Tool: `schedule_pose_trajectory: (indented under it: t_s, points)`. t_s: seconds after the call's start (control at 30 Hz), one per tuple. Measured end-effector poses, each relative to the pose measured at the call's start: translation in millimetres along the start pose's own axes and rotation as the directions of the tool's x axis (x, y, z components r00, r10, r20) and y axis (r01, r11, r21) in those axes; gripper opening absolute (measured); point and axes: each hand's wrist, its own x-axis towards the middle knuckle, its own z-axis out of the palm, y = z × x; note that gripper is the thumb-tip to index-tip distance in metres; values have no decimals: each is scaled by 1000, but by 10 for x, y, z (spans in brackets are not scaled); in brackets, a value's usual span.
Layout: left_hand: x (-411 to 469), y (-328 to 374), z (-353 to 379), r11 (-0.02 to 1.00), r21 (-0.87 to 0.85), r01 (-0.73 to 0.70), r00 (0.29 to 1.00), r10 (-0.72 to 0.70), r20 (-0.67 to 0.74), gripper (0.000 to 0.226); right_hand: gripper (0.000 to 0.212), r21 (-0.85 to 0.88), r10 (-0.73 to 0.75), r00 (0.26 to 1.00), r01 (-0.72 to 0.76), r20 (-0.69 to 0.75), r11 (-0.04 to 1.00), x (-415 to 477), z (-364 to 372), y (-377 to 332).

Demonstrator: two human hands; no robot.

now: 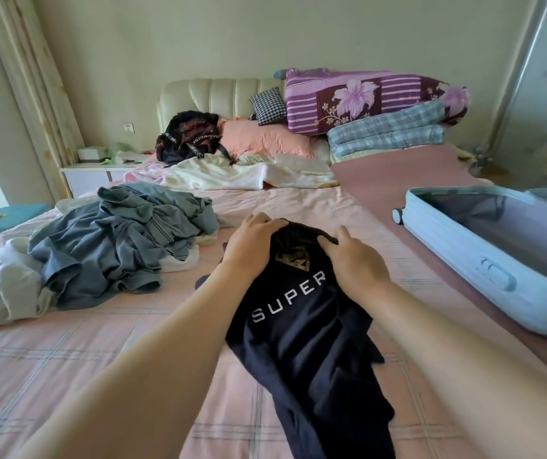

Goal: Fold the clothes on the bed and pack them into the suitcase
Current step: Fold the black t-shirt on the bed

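Observation:
A navy T-shirt (301,329) with white "SUPER" lettering lies stretched toward me on the pink checked bedsheet (106,352). My left hand (252,241) grips its far edge near the collar on the left. My right hand (351,260) grips the same edge on the right. To the left lies a heap of grey-blue clothes (116,246) with white garments (7,293) beside it. A light blue suitcase (484,273) lies open on the right side of the bed, its dark lining showing.
Pillows, a pink cushion (265,139), a black backpack (187,135) and folded quilts (374,101) crowd the headboard end. A crumpled white blanket (232,175) lies across the bed. A white nightstand (93,177) and curtain stand at the left.

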Motion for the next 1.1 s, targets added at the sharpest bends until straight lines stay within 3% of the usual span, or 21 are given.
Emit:
schedule_pose_trajectory:
  t_s: [0.1,0.17,0.23,0.3,0.4,0.5,0.6,0.67,0.8,0.87,0.97,1.1]
  points:
    - [309,250,234,982,190,1,991,-27,134,77,56,-100,170,985,-166,32,981,54,58,313]
    - [328,348,376,987,148,59,945,-103,312,88,41,-122,261,950,-243,169,962,45,162,471]
    - [236,360,480,991,112,73,904,-113,413,84,41,-108,267,896,-245,355,964,-2,310,580]
    - [67,300,529,988,139,66,904,-118,411,74,49,21,244,872,-279,425,960,-88,455,608]
    - [-257,214,525,987,141,72,939,-115,324,51,57,246,248,906,-341,342,907,-239,549,562]
    - [-537,318,429,1000,-12,15,975,-12,223,20,53,364,248,931,-336,267,869,-407,499,482]
    - [-762,637,281,981,-190,-47,953,101,287,18,33,366,264,963,-262,44,893,-592,328,421]
    - [-895,839,193,962,-274,7,902,112,418,21,18,344,240,968,-200,-78,918,-721,191,398]
    - [-1117,1073,13,955,-298,18,677,207,706,32,19,474,193,976,-215,96,854,-1016,0,340]
    - [-1219,1136,-44,972,-224,-66,581,220,783,47,19,512,163,975,-218,150,831,-1150,-12,328]
    - [-1325,1135,-15,969,-88,-231,591,211,779,46,20,544,145,966,-240,213,804,-1264,-11,345]
    - [-1335,948,-28,977,-54,-208,690,186,699,17,34,595,126,974,-215,188,774,-1313,27,359]
